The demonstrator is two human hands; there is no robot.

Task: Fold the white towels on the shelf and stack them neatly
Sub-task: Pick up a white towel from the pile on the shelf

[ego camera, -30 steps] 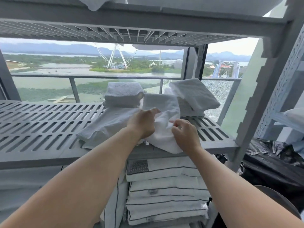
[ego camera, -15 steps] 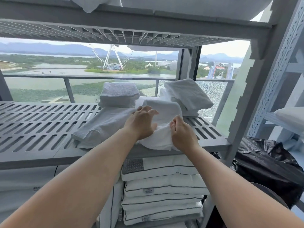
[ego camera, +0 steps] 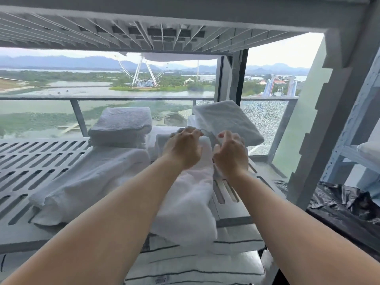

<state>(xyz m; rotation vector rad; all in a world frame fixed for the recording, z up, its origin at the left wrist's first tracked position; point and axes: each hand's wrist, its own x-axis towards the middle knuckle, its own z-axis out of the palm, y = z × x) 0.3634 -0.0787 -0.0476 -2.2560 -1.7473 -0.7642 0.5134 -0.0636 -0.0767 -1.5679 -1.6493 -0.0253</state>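
Note:
A white towel (ego camera: pixel 191 202) lies lengthwise on the grey slatted shelf (ego camera: pixel 30 161), its near end hanging over the front edge. My left hand (ego camera: pixel 183 147) and my right hand (ego camera: pixel 230 151) are side by side at its far end, fingers curled round the cloth there; that edge is blurred. A loosely folded white towel (ego camera: pixel 88 182) lies to the left. Behind it sits a folded towel stack (ego camera: pixel 123 124). Another folded towel (ego camera: pixel 224 120) leans tilted at the back right.
The upper shelf (ego camera: pixel 144 27) hangs low overhead. A grey upright post (ego camera: pixel 312 120) bounds the right side. Striped folded linens (ego camera: pixel 195 264) fill the shelf below. A black plastic bag (ego camera: pixel 339 202) lies at the right. A glass railing is behind.
Both hands have moved away from me, from the towel's middle to its far end. The towel now lies stretched toward the front edge. The camera has come closer.

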